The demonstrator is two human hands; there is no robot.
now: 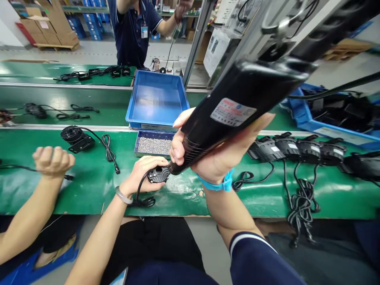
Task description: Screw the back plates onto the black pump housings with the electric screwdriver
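Note:
My right hand (219, 150) is wrapped round a black electric screwdriver (237, 107) that hangs from above and slants down to the left. Its tip meets a small black round part (158, 174) with a cable (142, 200), which my left hand (142, 172) grips on the green belt (89, 186). A bangle sits on my left wrist and a blue strap on my right. Just beyond lies a small blue tray of silvery screws (154, 145).
A co-worker's closed hand (53, 160) reaches in at the left. A black fan unit with cord (75, 138) lies behind it. A row of black units (297, 150) with cables lies to the right. An empty blue bin (157, 99) stands beyond; a person stands at the far side.

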